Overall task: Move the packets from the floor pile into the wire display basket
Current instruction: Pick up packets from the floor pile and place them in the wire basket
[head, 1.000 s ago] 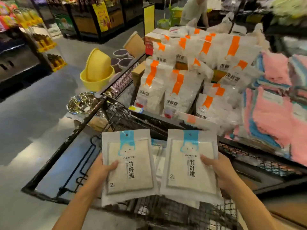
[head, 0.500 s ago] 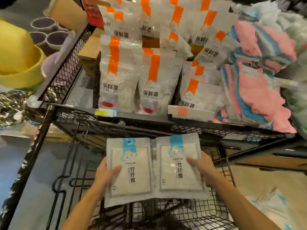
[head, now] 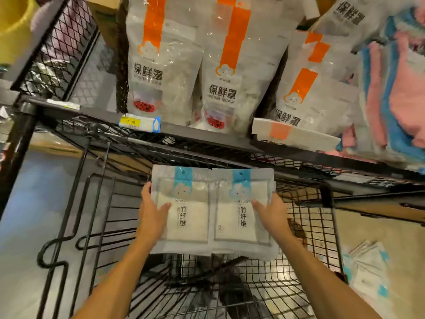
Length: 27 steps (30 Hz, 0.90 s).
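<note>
Two stacks of white packets with blue tops sit side by side over the black wire display basket [head: 310, 229]. My left hand [head: 153, 215] grips the left packet stack [head: 186, 229] at its left edge, thumb on the face. My right hand [head: 271, 215] grips the right packet stack [head: 239, 229] at its right edge, thumb on top. More of the same packets lie in a floor pile [head: 368, 272] at the lower right, outside the basket.
A mesh shelf edge [head: 207, 137] with a yellow price tag [head: 138, 123] runs just above the basket. On it stand orange-striped bags [head: 161, 65] and pink and blue cloths [head: 395, 88]. A yellow tub [head: 11, 26] sits far left. Grey floor lies left.
Both hands have lowered the two packet stacks down and forward into the wire basket, below the shelf edge. My view has tilted down and moved closer to the shelf.
</note>
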### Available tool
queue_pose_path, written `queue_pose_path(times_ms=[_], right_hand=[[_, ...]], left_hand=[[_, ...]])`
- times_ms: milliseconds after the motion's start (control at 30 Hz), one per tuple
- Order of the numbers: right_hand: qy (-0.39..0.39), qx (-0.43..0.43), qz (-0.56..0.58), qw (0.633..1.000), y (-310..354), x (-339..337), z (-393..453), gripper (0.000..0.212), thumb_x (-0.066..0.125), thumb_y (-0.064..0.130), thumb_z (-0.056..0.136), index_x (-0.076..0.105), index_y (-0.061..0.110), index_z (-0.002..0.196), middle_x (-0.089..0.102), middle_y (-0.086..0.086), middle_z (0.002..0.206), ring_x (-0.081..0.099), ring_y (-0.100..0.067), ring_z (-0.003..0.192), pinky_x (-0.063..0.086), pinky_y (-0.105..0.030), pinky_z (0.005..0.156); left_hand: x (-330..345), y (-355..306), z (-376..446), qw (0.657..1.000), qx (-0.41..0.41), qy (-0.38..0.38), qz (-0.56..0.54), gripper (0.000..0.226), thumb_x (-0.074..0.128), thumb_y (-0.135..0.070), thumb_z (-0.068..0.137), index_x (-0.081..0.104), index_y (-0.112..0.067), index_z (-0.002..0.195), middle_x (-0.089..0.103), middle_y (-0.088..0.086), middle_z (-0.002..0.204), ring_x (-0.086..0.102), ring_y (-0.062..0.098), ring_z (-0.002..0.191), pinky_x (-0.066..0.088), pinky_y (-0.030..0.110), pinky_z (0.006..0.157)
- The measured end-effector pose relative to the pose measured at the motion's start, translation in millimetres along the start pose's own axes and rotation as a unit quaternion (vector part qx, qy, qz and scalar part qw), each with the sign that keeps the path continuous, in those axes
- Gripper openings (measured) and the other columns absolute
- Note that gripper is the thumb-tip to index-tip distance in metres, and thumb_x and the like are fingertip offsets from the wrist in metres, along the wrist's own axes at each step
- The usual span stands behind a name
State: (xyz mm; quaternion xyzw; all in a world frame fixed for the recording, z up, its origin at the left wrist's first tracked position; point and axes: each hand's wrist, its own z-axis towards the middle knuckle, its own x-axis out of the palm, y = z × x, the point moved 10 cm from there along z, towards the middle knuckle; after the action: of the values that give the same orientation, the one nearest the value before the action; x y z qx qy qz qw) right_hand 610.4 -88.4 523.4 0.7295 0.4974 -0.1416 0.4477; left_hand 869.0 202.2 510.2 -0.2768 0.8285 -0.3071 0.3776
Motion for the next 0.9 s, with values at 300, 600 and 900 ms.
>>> queue_pose_path(times_ms=[300,600,900], right_hand=[[-0.09,-0.094,-0.261,0.956,26.1,-4.3,-11.0,0.074,0.069,0.047,0.094,0.035,0.012,0.15,0.048,-0.016,0.145,0.051,-0.033,0.132,0.048,-0.05,0.107],[-0.083,-0.183,-0.365,0.909,48.2,-25.9,-29.7,0.071,0.046,0.059,0.098,0.033,0.021,0.157,0.033,-0.012,0.165,0.029,-0.032,0.152,0.022,-0.054,0.125],[-0.101,-0.175,-0.326,0.924,80.4,-96.0,-84.4,0.078,0.037,0.071,0.099,0.021,0.029,0.163,0.015,-0.003,0.172,0.009,-0.025,0.159,0.006,-0.053,0.129]], left_hand=[[22.1,-3.6,5.1,0.906,0.128,-0.032,0.403,0.036,0.05,-0.035,0.101,0.058,-0.023,0.134,0.042,0.011,0.14,0.039,0.03,0.13,0.044,0.045,0.105],[16.5,-60.9,-22.0,0.869,0.224,-0.046,0.439,0.059,0.03,-0.046,0.105,0.039,-0.016,0.156,0.033,0.02,0.162,0.03,0.034,0.151,0.028,0.049,0.121],[2.4,-146.2,-63.3,0.857,0.284,-0.013,0.429,0.071,0.018,-0.062,0.102,0.022,-0.025,0.162,0.018,0.01,0.169,0.013,0.026,0.157,0.013,0.045,0.127]])
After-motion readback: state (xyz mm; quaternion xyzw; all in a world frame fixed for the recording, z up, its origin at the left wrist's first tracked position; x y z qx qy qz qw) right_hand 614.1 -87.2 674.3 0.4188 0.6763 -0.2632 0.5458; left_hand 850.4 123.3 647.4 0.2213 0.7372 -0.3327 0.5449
